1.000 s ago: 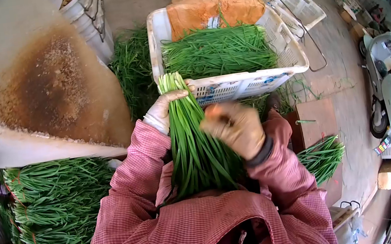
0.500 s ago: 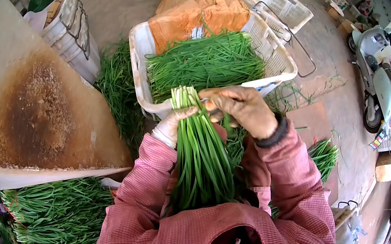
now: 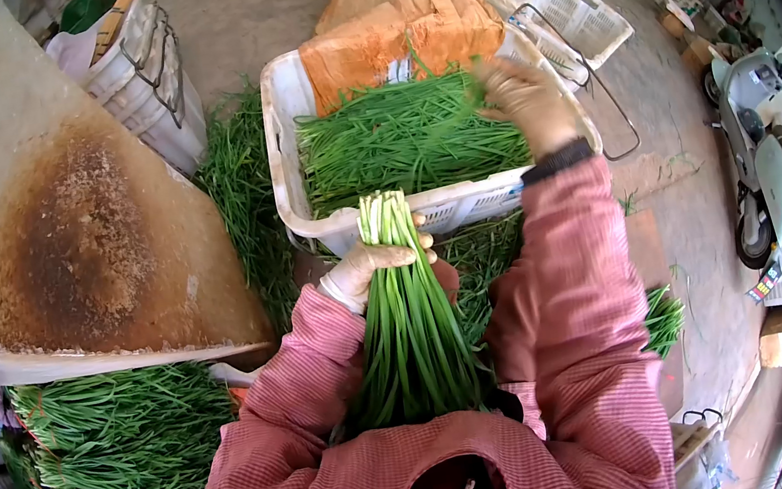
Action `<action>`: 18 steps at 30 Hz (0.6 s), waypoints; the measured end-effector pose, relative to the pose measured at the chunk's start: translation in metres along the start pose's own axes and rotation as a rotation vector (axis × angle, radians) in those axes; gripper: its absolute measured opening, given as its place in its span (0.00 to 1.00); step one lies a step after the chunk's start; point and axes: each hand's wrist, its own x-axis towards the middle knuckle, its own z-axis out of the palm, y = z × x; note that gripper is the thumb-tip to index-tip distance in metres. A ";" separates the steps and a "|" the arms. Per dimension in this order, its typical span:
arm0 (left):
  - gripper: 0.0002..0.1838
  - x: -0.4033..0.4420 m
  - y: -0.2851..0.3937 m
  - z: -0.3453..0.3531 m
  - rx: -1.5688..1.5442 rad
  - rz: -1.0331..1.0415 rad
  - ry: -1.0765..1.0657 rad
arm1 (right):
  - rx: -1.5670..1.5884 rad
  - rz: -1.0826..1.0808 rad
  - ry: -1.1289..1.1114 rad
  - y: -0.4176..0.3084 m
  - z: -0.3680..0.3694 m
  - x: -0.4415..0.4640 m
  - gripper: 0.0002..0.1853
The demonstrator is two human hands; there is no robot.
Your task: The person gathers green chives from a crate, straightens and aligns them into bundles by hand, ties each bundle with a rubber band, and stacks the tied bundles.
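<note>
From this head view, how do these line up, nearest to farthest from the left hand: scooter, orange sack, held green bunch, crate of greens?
Nearest the left hand first:
1. Green bunch: in its grip.
2. Crate of greens: just ahead.
3. Orange sack: at the crate's far side.
4. Scooter: far off to the right.

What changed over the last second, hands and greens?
Right hand moved from beside the green bunch forward and rightward, over the right part of the white crate; too blurred to tell its hold. Left hand still grips the bunch, stem ends forward.
</note>
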 end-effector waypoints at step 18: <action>0.18 -0.023 0.117 0.044 0.135 0.399 0.474 | 0.369 0.159 -0.828 0.078 0.076 -0.175 0.40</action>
